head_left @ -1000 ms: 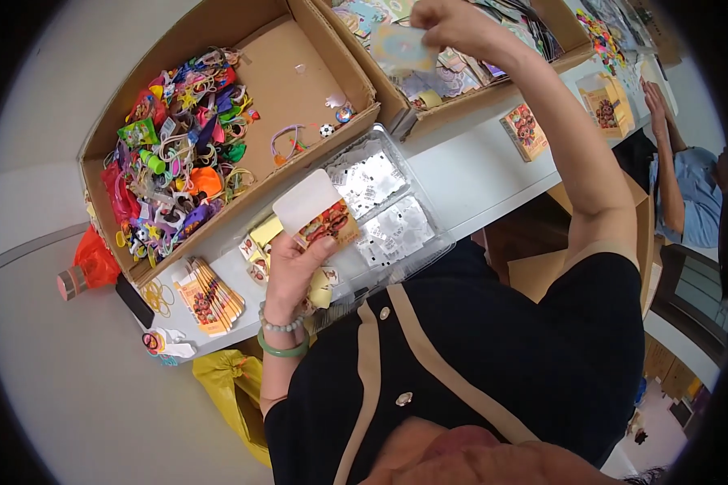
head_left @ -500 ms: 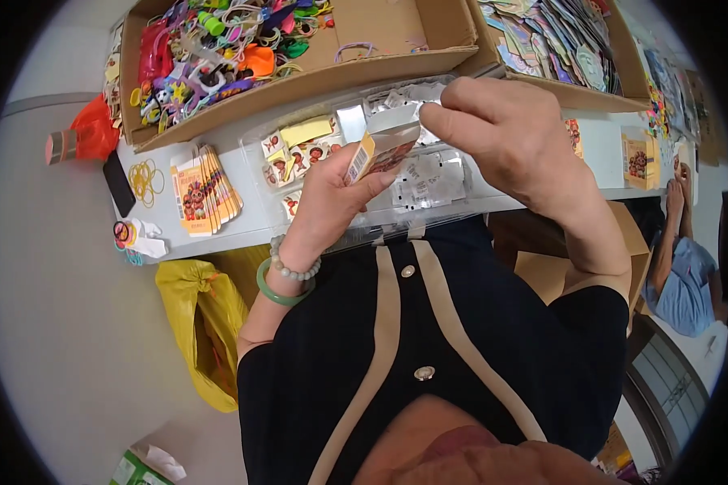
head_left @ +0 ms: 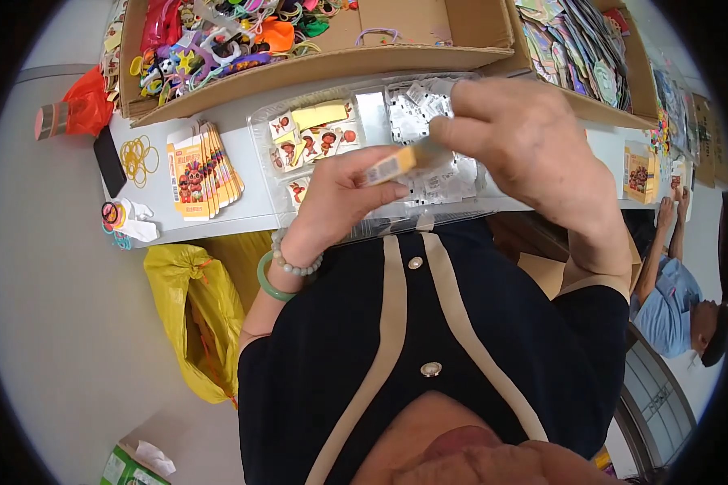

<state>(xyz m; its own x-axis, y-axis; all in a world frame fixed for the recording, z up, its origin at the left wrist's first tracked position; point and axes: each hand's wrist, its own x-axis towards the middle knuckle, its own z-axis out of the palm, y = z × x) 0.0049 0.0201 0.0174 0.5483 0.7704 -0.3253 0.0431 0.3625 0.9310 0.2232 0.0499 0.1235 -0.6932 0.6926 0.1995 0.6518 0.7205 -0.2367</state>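
Item one, small yellow carton (head_left: 400,164): located at the fingertips of the left hand (head_left: 336,194), which pinches it between thumb and fingers above the clear tray (head_left: 259,133). Item two, right hand (head_left: 526,137): thumb and fingers curled close together at the carton's far end; a grey blur lies between, perhaps a flap or card, though I cannot tell whether it is gripped. Step in hand, by my judgement: working at that end of the carton; the next move seems to call for a steady left hand and a careful line between fingers and carton. Surroundings: beneath and left of the carton, picture stickers (head_left: 328,144) in the tray; partly under the right hand, white printed packets (head_left: 429,105). Further left of the left hand, on the tabletop (head_left: 255,214): fanned flat cartons (head_left: 206,178), rubber bands (head_left: 140,160), a black phone (head_left: 109,166). Beyond both hands: a cardboard box of trinkets (head_left: 323,69) and, past the right hand, a second box (head_left: 607,109) of cards (head_left: 574,52). Obstructions: the right hand masks some packets; the nearer box wall limits reach beyond the tray.
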